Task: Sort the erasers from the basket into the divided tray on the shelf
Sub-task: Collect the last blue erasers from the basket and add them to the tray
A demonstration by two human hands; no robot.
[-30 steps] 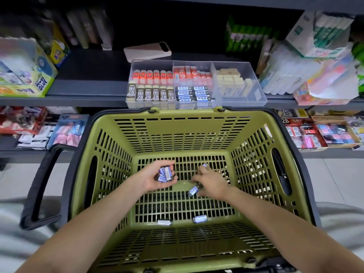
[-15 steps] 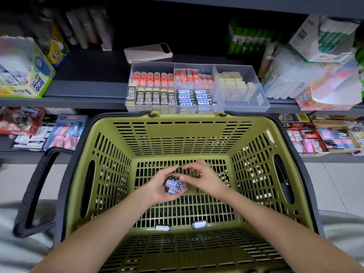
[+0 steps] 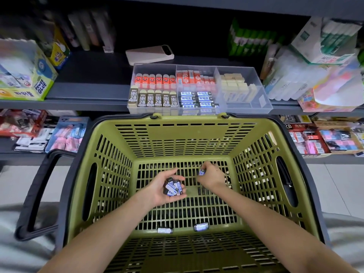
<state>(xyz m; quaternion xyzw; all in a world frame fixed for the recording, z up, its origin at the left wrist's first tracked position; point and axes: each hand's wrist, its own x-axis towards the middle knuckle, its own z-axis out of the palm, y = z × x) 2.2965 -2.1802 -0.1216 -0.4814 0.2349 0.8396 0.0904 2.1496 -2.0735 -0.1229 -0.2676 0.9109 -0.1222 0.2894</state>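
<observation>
Left hand point(image 3: 163, 189) is cupping a pile of erasers point(image 3: 173, 187) and right hand point(image 3: 211, 176) pinches a single eraser point(image 3: 202, 172), mid-basket point(image 3: 110, 174). Two loose erasers point(image 3: 165, 230) sit at 6 o'clock, tray point(image 3: 246, 107) at 12. They look light and grippy, so I'd pinch the long sides.

You can read "2B" on the dark-sleeved erasers point(image 3: 153, 99) in the divided tray's point(image 3: 256, 104) front-left compartment, "POWER GLUE" on the green box point(image 3: 40, 86) at your left, and "2B" on the red pack point(image 3: 301, 133) lower right.
</observation>
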